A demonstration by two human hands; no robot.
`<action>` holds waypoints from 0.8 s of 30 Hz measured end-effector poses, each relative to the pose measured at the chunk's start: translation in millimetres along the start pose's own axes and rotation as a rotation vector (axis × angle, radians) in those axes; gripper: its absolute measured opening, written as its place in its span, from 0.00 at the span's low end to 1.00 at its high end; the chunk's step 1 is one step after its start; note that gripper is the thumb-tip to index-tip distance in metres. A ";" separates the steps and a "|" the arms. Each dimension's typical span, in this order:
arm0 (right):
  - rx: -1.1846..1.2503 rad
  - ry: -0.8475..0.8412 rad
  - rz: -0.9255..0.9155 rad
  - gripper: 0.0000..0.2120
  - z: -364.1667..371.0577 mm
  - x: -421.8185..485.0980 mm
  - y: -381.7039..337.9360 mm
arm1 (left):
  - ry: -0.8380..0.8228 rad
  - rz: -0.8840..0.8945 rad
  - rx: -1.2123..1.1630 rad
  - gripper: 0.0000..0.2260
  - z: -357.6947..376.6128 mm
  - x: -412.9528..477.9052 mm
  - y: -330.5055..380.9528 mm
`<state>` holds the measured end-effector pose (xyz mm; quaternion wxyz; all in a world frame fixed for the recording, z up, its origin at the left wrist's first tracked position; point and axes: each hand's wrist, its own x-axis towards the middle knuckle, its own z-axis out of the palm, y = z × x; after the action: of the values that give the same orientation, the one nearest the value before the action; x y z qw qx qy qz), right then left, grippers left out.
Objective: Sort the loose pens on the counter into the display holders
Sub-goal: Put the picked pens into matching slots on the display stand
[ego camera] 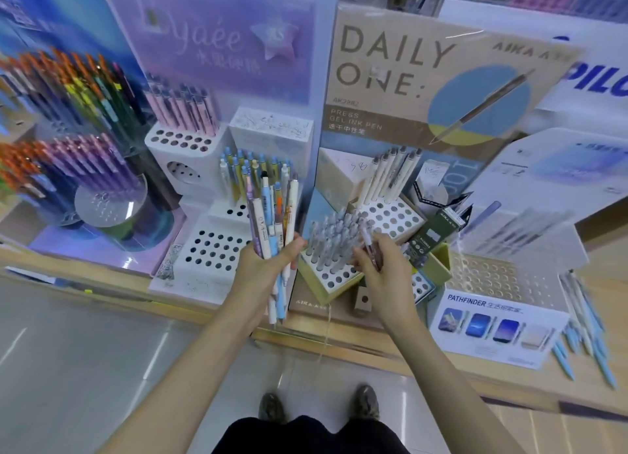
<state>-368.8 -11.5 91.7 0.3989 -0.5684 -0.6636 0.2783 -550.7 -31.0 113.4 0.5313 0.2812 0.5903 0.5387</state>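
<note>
Two grips here: the left grip (268, 260) has a bundle of pens (272, 212), seven or so, too bunched to count exactly, and the right grip (377, 267) has one pen (370, 246). About six cream pens (387, 175) stand upright, maybe ten blurry blue pens (584, 321) lie on the surface (509, 382), plus two shoes (272, 407).

Left hand (265, 263) grips pens (272, 212); right hand (382, 272) pinches pen (371, 246).
</note>
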 end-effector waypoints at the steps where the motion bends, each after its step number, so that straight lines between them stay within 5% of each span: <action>1: 0.025 -0.016 0.043 0.10 2.9 -2.1 2.2 | -0.008 0.001 -0.002 0.09 -0.5 0.1 0.0; 9: 0.132 0.081 0.114 0.23 11.4 -4.4 -0.1 | -0.048 -0.013 -0.016 0.08 -0.4 -5.3 -0.4; 19: 0.003 0.114 0.082 0.23 24.0 -0.9 -4.2 | -0.071 -0.017 -0.015 0.10 -2.3 -11.1 -2.4; 23: 0.072 0.061 0.076 0.06 22.9 -15.3 -7.6 | -0.101 -0.010 -0.039 0.10 -6.2 -12.6 1.0; 24: 0.162 0.070 0.100 0.11 22.9 -20.1 -7.5 | -0.110 -0.009 -0.050 0.09 -7.4 -12.8 1.6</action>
<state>-391.4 -30.7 81.5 0.4521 -0.5760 -0.5954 0.3305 -554.4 -44.7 118.0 0.5721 0.2942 0.5479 0.5348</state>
